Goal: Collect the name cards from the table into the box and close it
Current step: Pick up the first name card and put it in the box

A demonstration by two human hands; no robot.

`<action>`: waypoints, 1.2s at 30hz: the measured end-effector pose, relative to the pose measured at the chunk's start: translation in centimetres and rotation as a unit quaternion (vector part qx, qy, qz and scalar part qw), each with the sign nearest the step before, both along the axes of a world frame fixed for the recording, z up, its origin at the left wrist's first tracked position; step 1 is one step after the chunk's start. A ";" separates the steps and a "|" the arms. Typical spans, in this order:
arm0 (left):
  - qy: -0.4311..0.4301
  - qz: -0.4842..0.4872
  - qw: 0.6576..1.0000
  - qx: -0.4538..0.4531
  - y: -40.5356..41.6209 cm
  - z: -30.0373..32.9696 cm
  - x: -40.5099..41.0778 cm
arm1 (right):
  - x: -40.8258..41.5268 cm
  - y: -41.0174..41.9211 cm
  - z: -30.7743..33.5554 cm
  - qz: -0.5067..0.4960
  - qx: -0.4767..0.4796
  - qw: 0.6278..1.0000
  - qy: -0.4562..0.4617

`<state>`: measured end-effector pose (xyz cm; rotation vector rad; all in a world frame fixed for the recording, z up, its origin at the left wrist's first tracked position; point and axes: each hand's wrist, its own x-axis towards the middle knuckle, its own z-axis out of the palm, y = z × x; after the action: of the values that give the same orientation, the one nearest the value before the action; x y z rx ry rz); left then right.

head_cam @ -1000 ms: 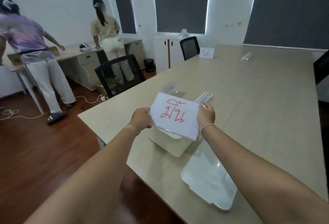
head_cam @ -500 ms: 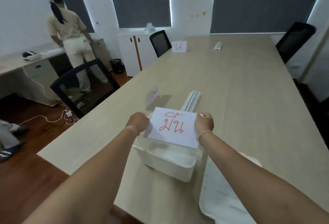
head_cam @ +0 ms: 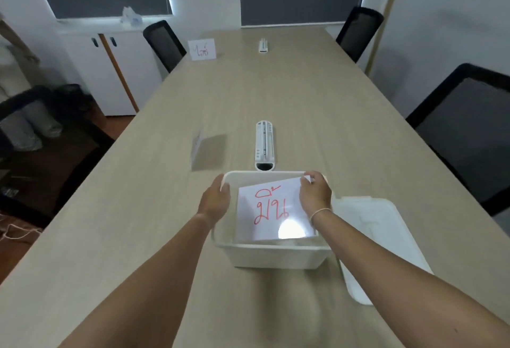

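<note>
1. The translucent plastic box [head_cam: 271, 256] sits open at the near table [head_cam: 345, 126] edge; its flat lid [head_cam: 378, 240] lies just beside it, seemingly ready for closing.
2. The right hand [head_cam: 314, 195] pinches the red-lettered paper name card [head_cam: 271, 212], tilted inside the box; the left hand [head_cam: 216, 200], fingers relaxed, rests on the rim, probably steadying it.
3. Beyond, a folded card [head_cam: 199, 144] and a far card [head_cam: 202, 49] stand uncollected.

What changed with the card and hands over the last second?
The name card went down from above the box into it. The left hand let go and now rests at the box's left rim; the right hand still pinches the card's far right corner. Unchanged: lid off beside the box, two other cards standing on the table.
</note>
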<state>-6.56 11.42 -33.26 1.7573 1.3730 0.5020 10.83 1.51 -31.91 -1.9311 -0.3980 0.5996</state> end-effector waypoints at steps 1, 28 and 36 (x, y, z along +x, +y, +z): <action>-0.030 0.003 0.999 -0.011 -0.1 -0.3 -0.1 | -0.3 0.1 -0.5 -0.003 -0.013 1.000 -0.001; -0.115 0.023 0.992 -0.043 -0.3 -1.6 -0.2 | -0.8 2.5 -4.4 0.161 -0.288 0.941 0.074; -0.115 0.028 0.992 -0.038 -0.6 -1.5 0.1 | -1.3 0.9 -3.8 0.144 -0.274 0.951 0.022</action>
<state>-6.50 10.79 -34.72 1.5500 1.2637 0.6526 9.56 2.44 -35.68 -2.4008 -0.5303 1.0266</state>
